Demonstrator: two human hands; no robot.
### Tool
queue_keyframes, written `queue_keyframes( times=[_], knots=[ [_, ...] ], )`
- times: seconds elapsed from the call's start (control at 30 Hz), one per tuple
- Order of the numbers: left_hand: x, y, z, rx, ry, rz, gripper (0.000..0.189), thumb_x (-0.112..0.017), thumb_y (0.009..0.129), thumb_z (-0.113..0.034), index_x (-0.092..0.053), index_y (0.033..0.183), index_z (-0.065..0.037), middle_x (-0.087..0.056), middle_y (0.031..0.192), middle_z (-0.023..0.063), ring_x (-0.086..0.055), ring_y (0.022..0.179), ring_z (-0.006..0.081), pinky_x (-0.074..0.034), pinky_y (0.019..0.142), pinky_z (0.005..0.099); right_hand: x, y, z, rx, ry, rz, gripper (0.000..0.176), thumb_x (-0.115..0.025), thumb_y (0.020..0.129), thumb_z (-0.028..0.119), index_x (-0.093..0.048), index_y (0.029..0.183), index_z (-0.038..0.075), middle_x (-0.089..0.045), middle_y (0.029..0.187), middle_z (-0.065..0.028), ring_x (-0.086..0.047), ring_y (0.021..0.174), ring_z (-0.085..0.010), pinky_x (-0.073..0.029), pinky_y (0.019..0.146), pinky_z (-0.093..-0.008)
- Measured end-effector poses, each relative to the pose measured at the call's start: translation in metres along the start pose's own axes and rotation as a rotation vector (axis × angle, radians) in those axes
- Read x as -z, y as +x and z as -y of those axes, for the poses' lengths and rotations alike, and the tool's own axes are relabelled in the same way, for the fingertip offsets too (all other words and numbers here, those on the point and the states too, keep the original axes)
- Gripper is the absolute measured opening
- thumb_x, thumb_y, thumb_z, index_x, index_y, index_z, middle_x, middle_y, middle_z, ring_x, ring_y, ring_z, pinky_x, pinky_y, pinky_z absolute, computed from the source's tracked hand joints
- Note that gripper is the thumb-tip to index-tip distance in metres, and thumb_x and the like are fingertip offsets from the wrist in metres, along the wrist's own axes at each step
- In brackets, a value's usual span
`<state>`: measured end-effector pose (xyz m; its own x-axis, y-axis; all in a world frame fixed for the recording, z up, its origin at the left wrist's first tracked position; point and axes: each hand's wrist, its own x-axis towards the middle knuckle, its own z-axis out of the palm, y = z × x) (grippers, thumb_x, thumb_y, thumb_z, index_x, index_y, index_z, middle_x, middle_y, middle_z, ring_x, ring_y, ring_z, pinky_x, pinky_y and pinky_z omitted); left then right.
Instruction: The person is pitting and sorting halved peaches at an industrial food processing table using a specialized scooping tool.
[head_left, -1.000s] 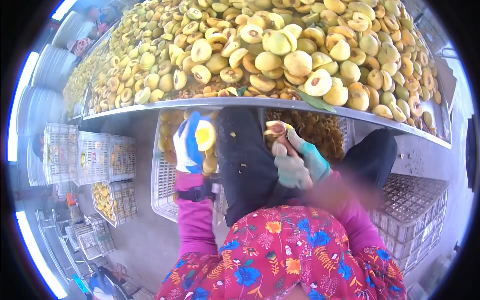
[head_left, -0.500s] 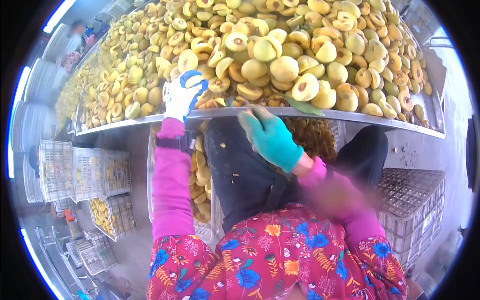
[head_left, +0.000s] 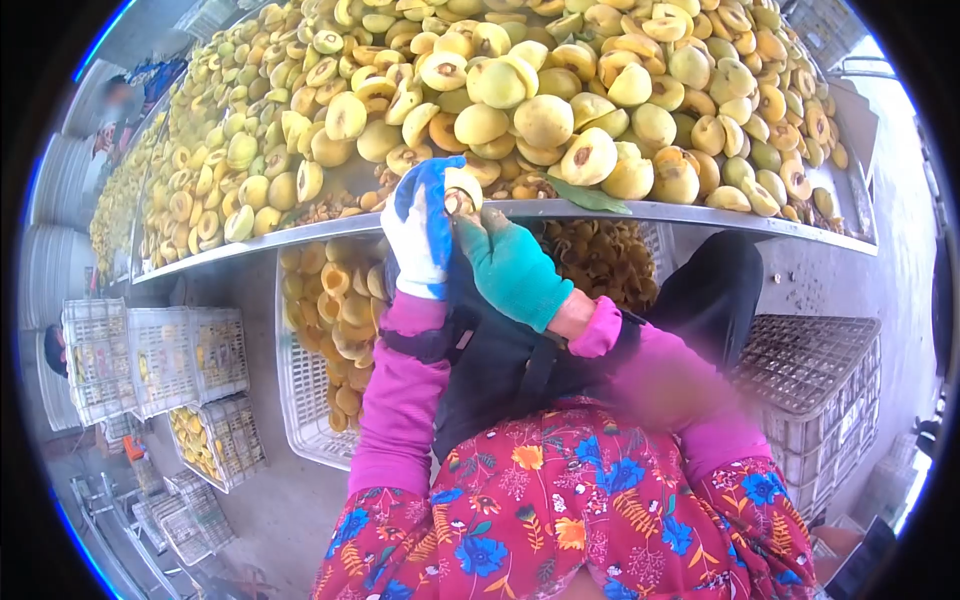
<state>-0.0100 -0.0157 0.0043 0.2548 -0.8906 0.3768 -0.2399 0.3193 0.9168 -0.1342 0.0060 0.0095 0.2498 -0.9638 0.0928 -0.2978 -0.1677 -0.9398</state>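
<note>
Metal-rimmed table (head_left: 690, 213) spans the upper view, bearing a broad heap of fruit (head_left: 543, 121), much of it halved, some with brown centres exposed. Piece under work: one pale yellow fruit (head_left: 463, 188), held just at the near rim, brown centre facing the wearer.

Left hand (head_left: 415, 225), white-and-blue glove: fingers curled closed around the fruit from its left side. Right hand (head_left: 515, 275), green glove: fingertips drawn in close against the fruit's lower edge; whether they pinch anything, or hold a tool, cannot be told.

Handling, as judged: firm but unsqueezed left-hand support suits soft flesh; brown centre best kept exposed and facing the right fingertips. Short, controlled right-hand movements at the centre, with left fingertips clear of it, should limit tearing and slips.

Nearby: green leaf (head_left: 588, 197) on the heap's near edge. Below the table, a white crate (head_left: 305, 395) holds yellow fruit pieces beside the wearer's left leg; brown scraps (head_left: 600, 270) lie between the legs. Farther out: stacked crates (head_left: 815, 420) at right, more white crates (head_left: 165, 345) at left, another person (head_left: 118, 100) at far upper left.
</note>
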Motion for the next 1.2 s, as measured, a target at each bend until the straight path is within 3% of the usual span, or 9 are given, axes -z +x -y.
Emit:
queue_keyframes(
  times=[0.13, 0.23, 0.47, 0.6, 0.73, 0.8, 0.93, 1.13, 1.2],
  knots=[
    [-0.013, -0.001, -0.015, 0.069, -0.079, -0.034, 0.032, -0.051, 0.092, -0.025, -0.062, 0.095, 0.004, -0.065, 0.082, 0.0062, -0.055, 0.068, 0.0075, -0.043, 0.060, 0.0204, -0.007, -0.007, -0.001, 0.021, 0.331, -0.024, 0.043, -0.044, 0.094, 0.035, -0.054, 0.088, -0.007, -0.058, 0.064, -0.0183, -0.059, 0.057, -0.0305, -0.046, 0.056, -0.0430],
    [-0.012, -0.002, -0.008, 0.041, -0.076, -0.085, 0.026, -0.057, 0.089, -0.022, -0.063, 0.094, 0.002, -0.064, 0.087, 0.0044, -0.054, 0.068, 0.0063, -0.042, 0.059, 0.0184, 0.022, -0.013, 0.032, -0.557, 0.628, 0.325, 0.038, -0.040, 0.094, 0.044, -0.049, 0.088, 0.007, -0.044, 0.056, 0.0012, -0.039, 0.037, -0.0088, -0.032, 0.033, -0.0218],
    [0.001, -0.002, -0.014, 0.349, -0.360, 0.184, 0.027, -0.057, 0.087, -0.022, -0.063, 0.093, 0.003, -0.066, 0.085, 0.0097, -0.060, 0.075, 0.0105, -0.046, 0.062, 0.0216, 0.026, -0.017, 0.019, -0.960, 1.652, 0.673, 0.043, -0.039, 0.092, 0.051, -0.045, 0.081, 0.010, -0.040, 0.052, 0.0025, -0.037, 0.035, -0.0089, -0.034, 0.032, -0.0244],
    [-0.001, -0.006, -0.004, 0.292, -0.156, 0.150, 0.035, -0.046, 0.089, -0.025, -0.061, 0.090, 0.006, -0.064, 0.077, 0.0107, -0.059, 0.072, 0.0163, -0.046, 0.070, 0.0265, 0.027, -0.021, 0.026, -0.784, 0.980, 0.622, 0.043, -0.037, 0.092, 0.053, -0.047, 0.082, 0.012, -0.041, 0.056, 0.0042, -0.038, 0.039, -0.0074, -0.033, 0.035, -0.0251],
    [0.006, -0.007, -0.014, 0.186, -0.069, 0.229, 0.027, -0.046, 0.089, -0.017, -0.064, 0.089, 0.003, -0.066, 0.089, 0.0095, -0.060, 0.077, 0.0142, -0.046, 0.071, 0.0245, 0.022, -0.020, 0.016, -0.912, 1.806, 0.853, 0.041, -0.039, 0.093, 0.051, -0.047, 0.081, 0.012, -0.039, 0.055, 0.0046, -0.037, 0.038, -0.0067, -0.032, 0.035, -0.0232],
    [0.007, -0.014, -0.016, 0.551, -0.507, -0.028, 0.030, -0.042, 0.090, -0.018, -0.064, 0.086, 0.003, -0.066, 0.086, 0.0102, -0.060, 0.077, 0.0147, -0.046, 0.072, 0.0254, 0.019, -0.021, 0.016, -0.938, 1.827, 0.849, 0.041, -0.040, 0.093, 0.050, -0.047, 0.080, 0.012, -0.038, 0.054, 0.0047, -0.035, 0.038, -0.0065, -0.032, 0.034, -0.0219],
    [0.012, -0.019, -0.039, 0.097, 0.062, 0.038, 0.035, -0.042, 0.092, -0.022, -0.064, 0.082, 0.002, -0.066, 0.082, 0.0086, -0.060, 0.074, 0.0138, -0.046, 0.071, 0.0255, 0.021, -0.029, 0.014, -0.850, 1.405, 0.908, 0.041, -0.039, 0.093, 0.051, -0.047, 0.080, 0.013, -0.037, 0.054, 0.0046, -0.033, 0.037, -0.0063, -0.031, 0.034, -0.0205],
    [0.005, -0.023, -0.019, 0.694, -0.627, -0.094, 0.035, -0.045, 0.092, -0.031, -0.059, 0.091, 0.002, -0.064, 0.076, 0.0123, -0.060, 0.060, 0.0195, -0.051, 0.060, 0.0296, 0.013, -0.028, 0.010, -0.905, 1.931, 1.053, 0.045, -0.036, 0.092, 0.056, -0.047, 0.082, 0.014, -0.038, 0.054, 0.0084, -0.036, 0.039, -0.0054, -0.030, 0.039, -0.0224],
    [0.017, -0.038, 0.014, 0.126, 0.077, -0.109, 0.035, -0.045, 0.093, -0.031, -0.060, 0.092, 0.000, -0.065, 0.078, 0.0121, -0.061, 0.063, 0.0218, -0.052, 0.063, 0.0310, 0.035, -0.032, 0.003, -0.748, 1.802, 1.151, 0.042, -0.037, 0.092, 0.055, -0.045, 0.078, 0.016, -0.039, 0.055, 0.0092, -0.037, 0.041, -0.0044, -0.030, 0.040, -0.0233]
  ],
)
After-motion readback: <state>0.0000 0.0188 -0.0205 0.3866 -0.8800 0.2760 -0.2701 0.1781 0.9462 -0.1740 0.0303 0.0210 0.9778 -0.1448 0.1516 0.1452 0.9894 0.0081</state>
